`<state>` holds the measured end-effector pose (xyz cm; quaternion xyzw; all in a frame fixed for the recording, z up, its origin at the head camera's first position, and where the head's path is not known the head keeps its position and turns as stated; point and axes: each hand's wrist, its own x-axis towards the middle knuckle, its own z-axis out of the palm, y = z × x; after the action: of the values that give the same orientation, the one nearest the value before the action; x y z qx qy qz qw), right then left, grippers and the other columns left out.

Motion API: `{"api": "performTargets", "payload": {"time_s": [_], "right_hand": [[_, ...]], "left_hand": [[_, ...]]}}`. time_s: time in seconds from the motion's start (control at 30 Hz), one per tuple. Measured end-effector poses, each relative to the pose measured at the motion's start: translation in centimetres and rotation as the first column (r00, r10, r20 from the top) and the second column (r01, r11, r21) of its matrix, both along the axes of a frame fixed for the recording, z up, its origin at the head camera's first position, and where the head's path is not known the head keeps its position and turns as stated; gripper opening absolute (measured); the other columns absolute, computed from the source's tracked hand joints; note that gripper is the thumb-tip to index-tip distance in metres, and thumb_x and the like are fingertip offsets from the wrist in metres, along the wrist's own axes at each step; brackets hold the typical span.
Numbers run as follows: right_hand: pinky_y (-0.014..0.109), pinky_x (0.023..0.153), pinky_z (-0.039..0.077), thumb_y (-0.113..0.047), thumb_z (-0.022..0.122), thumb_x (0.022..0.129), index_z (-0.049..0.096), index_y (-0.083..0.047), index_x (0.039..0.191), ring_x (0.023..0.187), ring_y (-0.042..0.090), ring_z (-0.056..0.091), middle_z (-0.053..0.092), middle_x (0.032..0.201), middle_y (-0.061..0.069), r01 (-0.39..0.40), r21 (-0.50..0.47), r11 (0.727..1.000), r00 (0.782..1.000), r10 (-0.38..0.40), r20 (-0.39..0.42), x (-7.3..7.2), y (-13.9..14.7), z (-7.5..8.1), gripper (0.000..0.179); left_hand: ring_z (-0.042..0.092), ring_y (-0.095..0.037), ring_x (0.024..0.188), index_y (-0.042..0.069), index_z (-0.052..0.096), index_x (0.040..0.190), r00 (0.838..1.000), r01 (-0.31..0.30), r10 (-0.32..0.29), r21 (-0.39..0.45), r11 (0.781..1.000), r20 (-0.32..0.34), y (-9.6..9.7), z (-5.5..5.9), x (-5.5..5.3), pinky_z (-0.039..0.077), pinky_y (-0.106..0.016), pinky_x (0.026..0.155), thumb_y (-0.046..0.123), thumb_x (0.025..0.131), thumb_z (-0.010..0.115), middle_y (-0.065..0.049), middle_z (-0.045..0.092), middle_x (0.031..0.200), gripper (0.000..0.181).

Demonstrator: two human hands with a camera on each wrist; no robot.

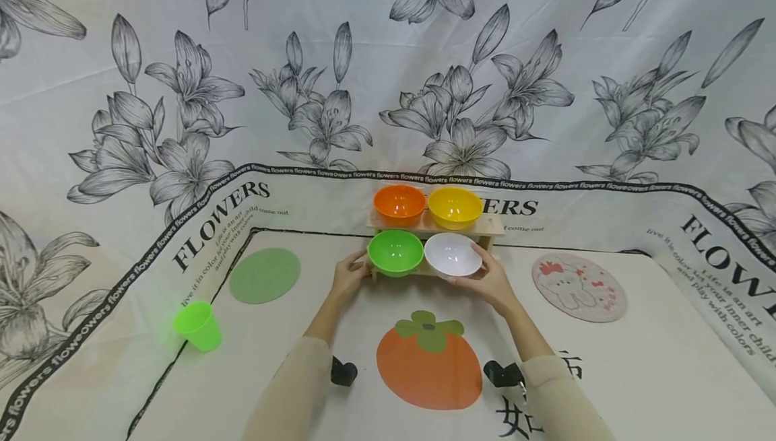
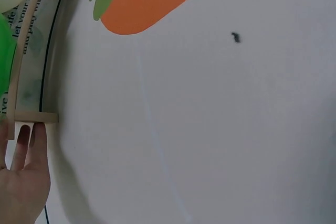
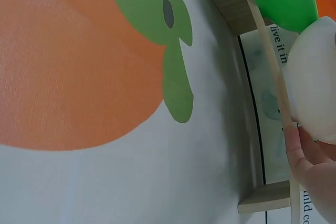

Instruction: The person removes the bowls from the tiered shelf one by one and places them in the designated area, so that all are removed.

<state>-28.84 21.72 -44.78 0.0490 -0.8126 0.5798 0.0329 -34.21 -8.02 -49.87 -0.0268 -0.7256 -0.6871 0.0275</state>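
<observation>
A two-tier wooden rack (image 1: 494,225) stands at the back of the table with bowls on both levels. On the lower level a green bowl (image 1: 396,252) sits left of a white bowl (image 1: 453,255). My right hand (image 1: 488,284) holds the white bowl, thumb at its front underside and fingers along its right side; in the right wrist view a finger (image 3: 295,148) reaches the rack's front board. My left hand (image 1: 349,276) is beside the green bowl's left edge. Its fingers (image 2: 38,145) look fairly straight in the left wrist view, with tips right at the rack's end leg.
An orange bowl (image 1: 399,205) and a yellow bowl (image 1: 455,207) occupy the upper level. To the left are a green round mat (image 1: 265,275) and a bright green cup (image 1: 199,326). A pink rabbit mat (image 1: 578,287) lies right. Behind hangs a flower-printed cloth (image 1: 327,118).
</observation>
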Motion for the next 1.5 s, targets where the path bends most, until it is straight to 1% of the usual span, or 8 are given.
{"api": "performTargets", "payload": {"time_s": [0.13,0.37,0.6,0.97,1.1,1.27,1.4,1.5], "right_hand": [[0.045,0.109,0.036,-0.012,0.078,0.076,0.02,-0.001,0.148,0.126,0.04,0.039,0.023,0.145,0.026,0.002,-0.006,1.0,0.999,-0.003,-0.035,-0.1,0.3,-0.3,0.093],[0.021,0.093,0.046,-0.009,0.078,0.076,0.023,0.001,0.147,0.12,0.038,0.046,0.028,0.146,0.024,-0.017,-0.002,1.0,0.998,0.017,-0.055,0.8,0.6,-0.4,0.091],[0.035,0.105,0.041,-0.007,0.078,0.075,0.021,0.003,0.147,0.13,0.041,0.038,0.025,0.149,0.026,-0.088,-0.031,0.996,0.995,0.087,-0.038,3.3,0.5,-0.2,0.092],[0.029,0.093,0.052,-0.002,0.078,0.074,0.025,0.006,0.145,0.12,0.046,0.046,0.029,0.145,0.03,-0.216,-0.117,0.969,0.976,0.214,-0.026,6.6,-1.1,-1.1,0.089],[0.026,0.088,0.054,0.0,0.079,0.072,0.027,0.007,0.144,0.116,0.041,0.05,0.029,0.146,0.03,-0.255,-0.15,0.955,0.967,0.251,-0.039,7.2,-2.1,-1.8,0.089],[0.028,0.085,0.056,0.0,0.08,0.07,0.025,0.008,0.144,0.112,0.032,0.056,0.027,0.146,0.031,-0.304,-0.199,0.932,0.952,0.306,-0.021,7.7,-3.4,-2.7,0.092],[0.029,0.087,0.055,0.0,0.081,0.07,0.024,0.011,0.143,0.114,0.038,0.053,0.027,0.144,0.035,-0.36,-0.226,0.905,0.932,0.361,-0.038,7.8,-4.2,-3.4,0.093],[0.033,0.087,0.056,-0.001,0.082,0.069,0.023,0.015,0.141,0.112,0.043,0.053,0.028,0.14,0.04,-0.416,-0.229,0.88,0.909,0.412,-0.066,7.7,-4.9,-3.9,0.094]], "left_hand": [[0.065,-0.034,0.098,-0.009,0.051,0.127,1.0,0.017,-0.016,0.046,0.999,-0.012,0.0,0.0,0.0,0.057,-0.037,0.085,0.006,0.089,0.064,-0.031,0.061,0.112,0.043],[0.061,-0.038,0.106,-0.011,0.05,0.127,0.999,0.049,-0.049,0.126,0.991,-0.001,-0.1,-0.2,0.0,0.054,-0.04,0.089,0.004,0.09,0.062,-0.031,0.055,0.12,0.042],[0.064,-0.031,0.103,-0.01,0.049,0.128,0.997,0.065,-0.07,0.183,0.981,0.024,-0.1,-0.2,0.2,0.053,-0.041,0.092,0.004,0.091,0.061,-0.03,0.055,0.122,0.042],[0.062,-0.032,0.107,-0.01,0.049,0.129,0.996,0.066,-0.076,0.207,0.976,0.039,0.0,-0.5,-0.1,0.053,-0.038,0.091,0.001,0.091,0.059,-0.029,0.054,0.123,0.041],[0.063,-0.03,0.105,-0.01,0.049,0.129,0.997,0.066,-0.075,0.218,0.974,0.033,0.0,-0.6,-0.1,0.055,-0.037,0.089,0.0,0.09,0.059,-0.03,0.054,0.123,0.041],[0.066,-0.02,0.095,-0.012,0.048,0.128,0.998,0.062,-0.067,0.236,0.97,0.014,0.0,-0.9,-0.3,0.056,-0.035,0.086,-0.002,0.09,0.059,-0.032,0.054,0.121,0.04],[0.066,-0.016,0.091,-0.013,0.048,0.128,0.998,0.068,-0.068,0.236,0.969,-0.008,0.0,-1.1,-0.3,0.056,-0.037,0.086,-0.002,0.09,0.058,-0.033,0.053,0.121,0.04],[0.066,-0.018,0.093,-0.013,0.048,0.128,0.998,0.065,-0.065,0.231,0.971,-0.006,0.1,-0.9,-0.2,0.056,-0.038,0.087,-0.002,0.091,0.058,-0.033,0.053,0.12,0.04]]}}
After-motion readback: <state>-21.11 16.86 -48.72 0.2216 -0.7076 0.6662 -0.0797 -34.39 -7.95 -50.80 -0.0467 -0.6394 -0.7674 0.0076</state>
